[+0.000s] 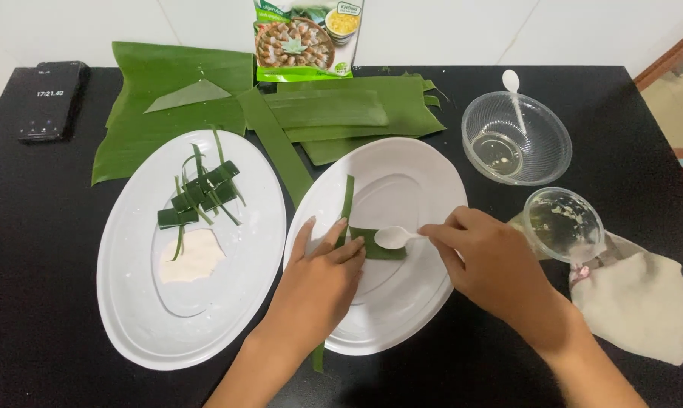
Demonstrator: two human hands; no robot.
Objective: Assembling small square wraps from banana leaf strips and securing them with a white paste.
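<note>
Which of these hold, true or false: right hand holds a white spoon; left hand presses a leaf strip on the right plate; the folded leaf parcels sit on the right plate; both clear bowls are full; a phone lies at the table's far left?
1. The right hand holds a white spoon. True.
2. The left hand presses a leaf strip on the right plate. True.
3. The folded leaf parcels sit on the right plate. False: they lie on the left plate.
4. Both clear bowls are full. False: the large bowl and small bowl hold only residue.
5. A phone lies at far left. True.
</note>
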